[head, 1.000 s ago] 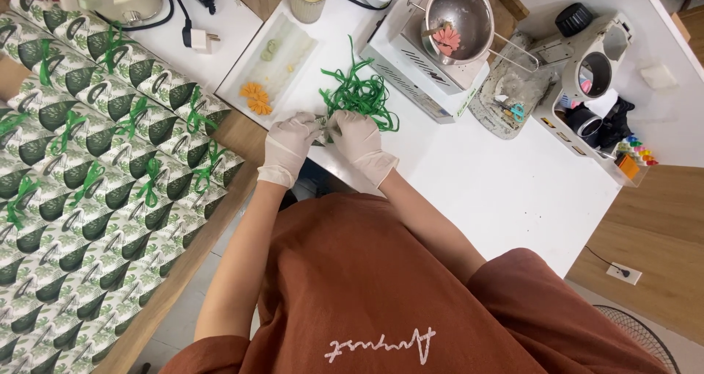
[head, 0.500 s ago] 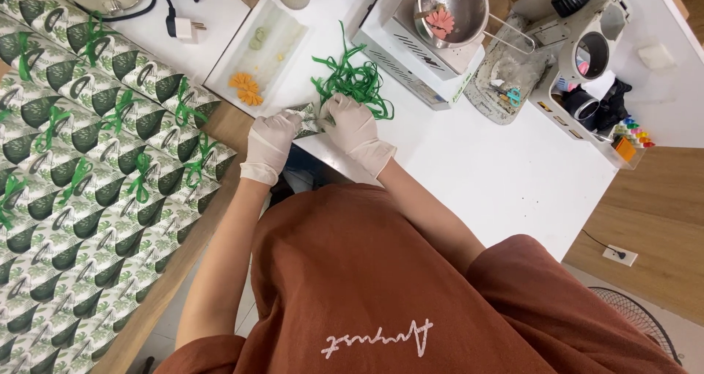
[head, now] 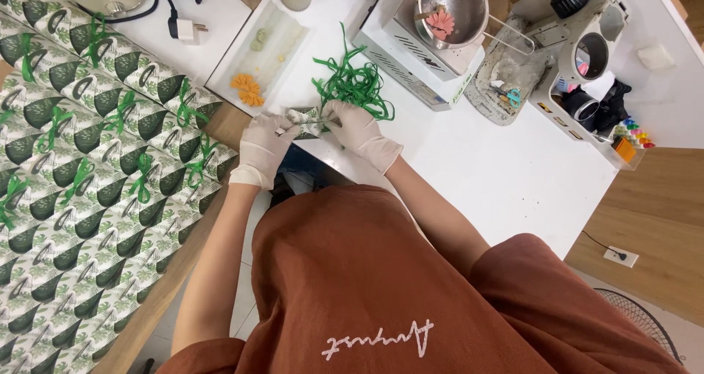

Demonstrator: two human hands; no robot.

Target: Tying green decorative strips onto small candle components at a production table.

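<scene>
Both my hands wear pale gloves and meet at the front edge of the white table (head: 499, 169). My left hand (head: 265, 145) and my right hand (head: 359, 130) each pinch an end of a small leaf-printed box (head: 305, 119) held between them. Just beyond my right hand lies a loose pile of green ribbons (head: 355, 86). A white tray (head: 260, 51) with orange and pale green flower-shaped pieces sits past my left hand.
Rows of leaf-printed boxes (head: 88, 161), several tied with green ribbon, cover the surface at left. A metal pot (head: 453, 9) stands on a white appliance (head: 411, 51). A glass container (head: 506, 77), an organiser (head: 594, 73), a plug and cable (head: 183, 22) lie further back.
The view has shifted slightly, so the table and boxes sit lower in frame. My hands stay together on the small box near the ribbon pile.
</scene>
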